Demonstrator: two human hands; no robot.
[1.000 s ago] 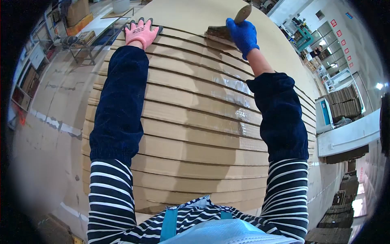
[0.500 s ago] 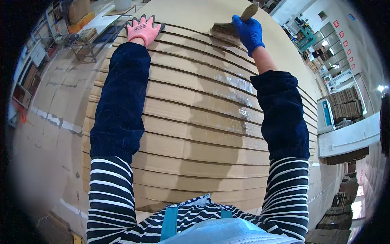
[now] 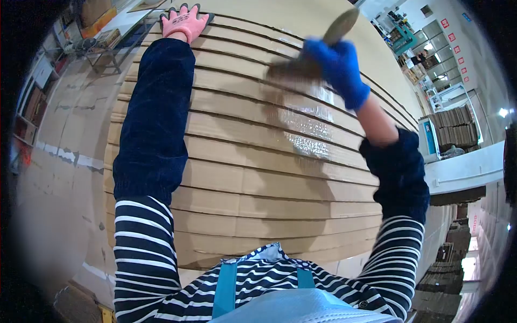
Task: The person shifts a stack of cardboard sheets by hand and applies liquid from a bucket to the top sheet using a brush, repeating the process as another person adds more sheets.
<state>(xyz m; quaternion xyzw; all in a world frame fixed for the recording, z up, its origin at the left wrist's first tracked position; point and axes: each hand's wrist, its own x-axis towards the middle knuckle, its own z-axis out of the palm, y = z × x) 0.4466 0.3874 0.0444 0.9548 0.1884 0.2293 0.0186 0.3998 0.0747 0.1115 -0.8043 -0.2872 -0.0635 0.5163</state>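
Note:
In a blue glove, my right hand (image 3: 339,67) is closed around the handle of a wide brush (image 3: 295,71), smeared by motion. Its bristles point down at the overlapping cardboard sheets (image 3: 226,167), whose edges form a row of steps. Below the brush, a wet shiny patch (image 3: 309,129) spreads over several of these strips. My left hand (image 3: 184,22), gloved in pink with dark fingertips, lies with fingers spread on the far left part of the cardboard.
At the far left stand a low table (image 3: 107,54) and shelves (image 3: 40,110). Stacked cardboard (image 3: 456,126) sits on the right near a white beam (image 3: 468,169). Another person (image 3: 420,56) is in the far right background.
My right hand has drawn the brush toward me and slightly left across the strips. The wet patch looks brighter and larger. My left hand remains spread on the cardboard.

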